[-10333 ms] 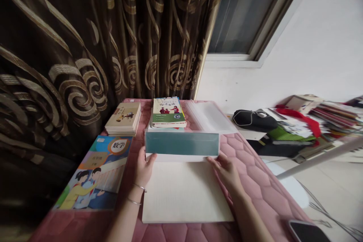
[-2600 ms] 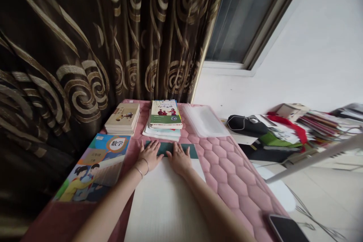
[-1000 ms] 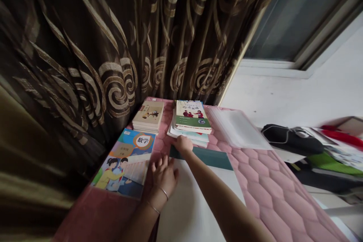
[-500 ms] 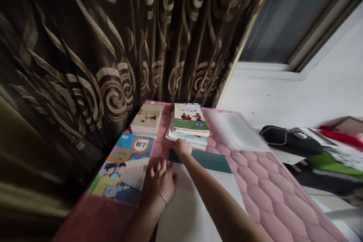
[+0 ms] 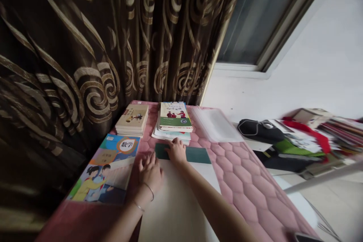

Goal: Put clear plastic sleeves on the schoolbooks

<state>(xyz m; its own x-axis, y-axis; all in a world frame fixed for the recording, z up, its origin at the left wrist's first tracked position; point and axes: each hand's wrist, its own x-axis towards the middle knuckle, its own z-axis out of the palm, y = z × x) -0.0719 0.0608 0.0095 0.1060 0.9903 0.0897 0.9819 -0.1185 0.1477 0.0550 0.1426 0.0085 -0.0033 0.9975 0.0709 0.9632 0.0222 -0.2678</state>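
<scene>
A white sheet or folder (image 5: 176, 208) lies on the pink quilted mat (image 5: 244, 193), with a dark teal strip (image 5: 197, 155) lying flat along its far edge. My right hand (image 5: 176, 151) rests palm-down on that strip, with its fingers over the far edge. My left hand (image 5: 150, 174) lies flat with spread fingers at the white sheet's left edge, nearer me than the strip and holding nothing. A stack of books with a green-and-white cover (image 5: 174, 116) stands just beyond my right hand.
A math textbook (image 5: 104, 170) lies left of my left hand, and a stack of beige books (image 5: 132, 120) lies beyond it. A clear plastic sleeve (image 5: 215, 124) lies on the mat. A patterned curtain (image 5: 85, 45) hangs along the left. A cluttered surface with a black bag (image 5: 259, 130) lies to the right.
The view has swung, shifting everything left in the picture. The teal part stood upright earlier and now lies flat. My left hand has moved off it, nearer me.
</scene>
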